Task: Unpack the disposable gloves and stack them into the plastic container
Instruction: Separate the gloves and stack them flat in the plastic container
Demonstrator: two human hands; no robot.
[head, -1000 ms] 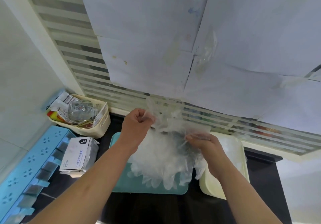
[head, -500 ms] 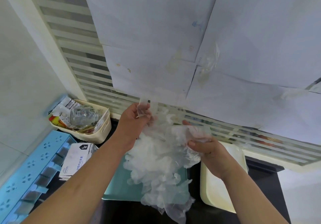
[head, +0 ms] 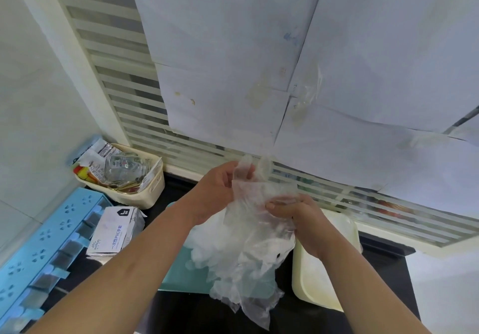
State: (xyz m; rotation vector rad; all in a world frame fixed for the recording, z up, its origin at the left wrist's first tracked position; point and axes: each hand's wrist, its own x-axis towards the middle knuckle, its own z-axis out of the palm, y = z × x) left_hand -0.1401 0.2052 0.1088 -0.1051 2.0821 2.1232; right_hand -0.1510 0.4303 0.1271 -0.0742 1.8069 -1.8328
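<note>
A bunch of clear disposable gloves in thin plastic wrap hangs in the air above a teal tray. My left hand pinches the top of the bunch, fingers curled into the film. To its right and slightly lower, my right hand grips the bunch's right side. The loose lower end of the wrap dangles over the tray's front edge. A cream plastic container sits to the right, partly hidden by my right forearm.
A white PVC glove box lies left of the tray. Behind it stands a cream basket holding packets and a glass jar. A blue rack runs along the left. The counter is black; a papered, slatted wall rises behind.
Both hands have lifted the bunch higher and drawn closer together. The wrap's lower end now hangs further down over the tray's front edge.
</note>
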